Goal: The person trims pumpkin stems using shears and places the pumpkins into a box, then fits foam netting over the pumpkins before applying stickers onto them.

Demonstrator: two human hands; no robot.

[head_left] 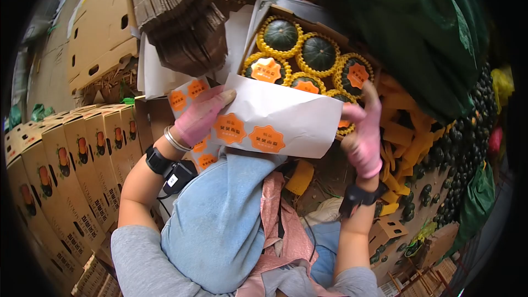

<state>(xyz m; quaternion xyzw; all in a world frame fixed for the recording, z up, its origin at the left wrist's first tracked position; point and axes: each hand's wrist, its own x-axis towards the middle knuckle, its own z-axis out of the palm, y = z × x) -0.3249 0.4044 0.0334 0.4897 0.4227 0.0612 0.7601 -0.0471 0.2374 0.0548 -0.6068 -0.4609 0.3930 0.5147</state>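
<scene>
My left hand (198,116), in a pink fingerless glove, grips a white sheet (280,110) of orange scalloped stickers, its thumb on top. Two stickers show on the sheet's lower left. My right hand (364,135), gloved the same way, is at the sheet's right end with its fingers apart. One fingertip reaches an orange sticker (357,76) on a dark green pumpkin; whether it touches is unclear. Beyond the sheet, several pumpkins in yellow foam nets sit in a cardboard box (342,37). Some carry orange stickers, while a pumpkin at the back (280,35) shows none.
More sticker sheets (187,96) lie under my left wrist. Printed cartons (71,170) line the left side, and a stack of brown cardboard (176,16) stands ahead. Yellow foam nets (404,143), loose pumpkins (448,148) and a green cover (418,33) are at right.
</scene>
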